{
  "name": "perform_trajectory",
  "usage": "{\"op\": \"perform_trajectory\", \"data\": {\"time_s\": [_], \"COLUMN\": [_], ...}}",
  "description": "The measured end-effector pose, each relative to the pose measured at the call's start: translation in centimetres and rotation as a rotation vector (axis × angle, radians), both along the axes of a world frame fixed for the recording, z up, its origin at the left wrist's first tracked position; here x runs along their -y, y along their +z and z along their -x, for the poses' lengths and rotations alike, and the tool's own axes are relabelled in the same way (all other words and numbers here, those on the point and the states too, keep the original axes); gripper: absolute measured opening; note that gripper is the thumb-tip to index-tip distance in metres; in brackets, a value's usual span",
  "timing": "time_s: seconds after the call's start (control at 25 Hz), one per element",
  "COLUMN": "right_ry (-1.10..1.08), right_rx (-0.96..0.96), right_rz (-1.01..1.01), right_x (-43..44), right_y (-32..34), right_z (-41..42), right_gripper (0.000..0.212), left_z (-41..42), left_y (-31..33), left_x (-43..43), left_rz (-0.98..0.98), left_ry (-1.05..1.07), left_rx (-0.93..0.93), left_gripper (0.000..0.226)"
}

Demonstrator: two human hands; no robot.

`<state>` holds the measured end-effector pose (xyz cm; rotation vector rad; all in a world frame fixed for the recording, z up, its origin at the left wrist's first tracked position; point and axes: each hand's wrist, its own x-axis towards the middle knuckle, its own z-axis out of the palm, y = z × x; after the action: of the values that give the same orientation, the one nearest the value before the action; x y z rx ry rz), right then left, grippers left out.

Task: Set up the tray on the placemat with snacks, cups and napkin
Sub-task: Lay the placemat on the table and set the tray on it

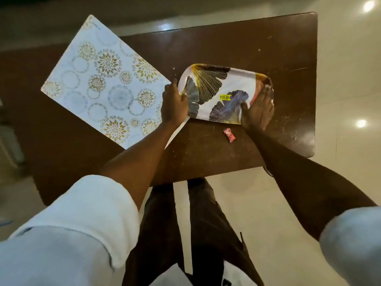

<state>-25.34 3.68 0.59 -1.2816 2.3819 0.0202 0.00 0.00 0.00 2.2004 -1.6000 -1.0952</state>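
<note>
1. Brown wooden table [237, 48], scuffed and dusty, sitting over a glossy pale floor catching ceiling-light reflections.
2. Resting on that table right of the placemat [103, 83]: the tray [233, 83], its left end just beside the placemat's right corner, not yet on it.
3. Gripping the tray at both short ends: left hand [174, 104] curled round the left rim, thumb over the top; right hand [258, 109] lying flatter along the right rim, fingers spread, possibly pressing more than clasping, blur making that hard to tell.
4. Risking a slip on the right side, that flatter hold giving little purchase on a smooth, glossy rim.
5. Risking a shoved placemat: dragging the tray left instead of lifting could be pushing the thin mat, already overhanging the table's far-left edge, further off.
6. Risking a swept-off wrapped candy [229, 135], lying just near the tray's front edge under the right wrist.
7. Looking at the tray: rounded rectangle, white, shallow raised rim, printed with gold, black and blue fan-shaped leaves, a yellow price sticker [224, 97] sitting near its centre, nothing loaded on it.
</note>
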Motion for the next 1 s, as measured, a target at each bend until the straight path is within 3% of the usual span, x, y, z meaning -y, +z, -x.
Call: {"op": "perform_trajectory", "data": {"time_s": [0.08,0.16,0.24,0.36,0.48,0.64,0.8,1.0], "right_ry": [-0.261,-0.440,-0.458,-0.442,-0.537,-0.794,-0.977,-1.085], "right_rx": [-0.006,0.133,0.260,0.259,0.278,0.285,0.218,0.174], "right_rz": [0.088,0.048,0.041,0.048,0.136,0.266,0.369,0.397], "right_x": [0.2,-0.3,-0.5,-1.0,-1.7,-4.3,-8.2,-11.1], "right_y": [0.2,-0.6,-1.5,-2.7,-3.7,-3.6,-3.9,-5.7], "right_z": [3.2,6.9,8.6,9.1,10.1,12.8,14.5,15.5], "right_gripper": [0.095,0.090,0.081,0.044,0.033,0.036,0.040,0.040], "left_z": [0.6,1.3,1.9,2.3,4.0,10.8,19.4,24.2], "left_y": [-0.6,-1.0,-1.5,-1.2,-0.7,-0.4,-0.2,-2.0], "left_x": [1.2,1.7,2.0,2.3,3.9,10.5,14.9,14.6], "left_rz": [-0.023,-0.065,-0.084,-0.065,0.010,0.058,0.090,0.097], "left_ry": [0.186,0.269,0.300,0.311,0.174,-0.114,-0.382,-0.488], "left_rx": [-0.044,-0.033,-0.027,0.012,0.057,-0.016,-0.061,0.015], "left_gripper": [0.045,0.038,0.032,0.030,0.026,0.014,0.019,0.028]}}
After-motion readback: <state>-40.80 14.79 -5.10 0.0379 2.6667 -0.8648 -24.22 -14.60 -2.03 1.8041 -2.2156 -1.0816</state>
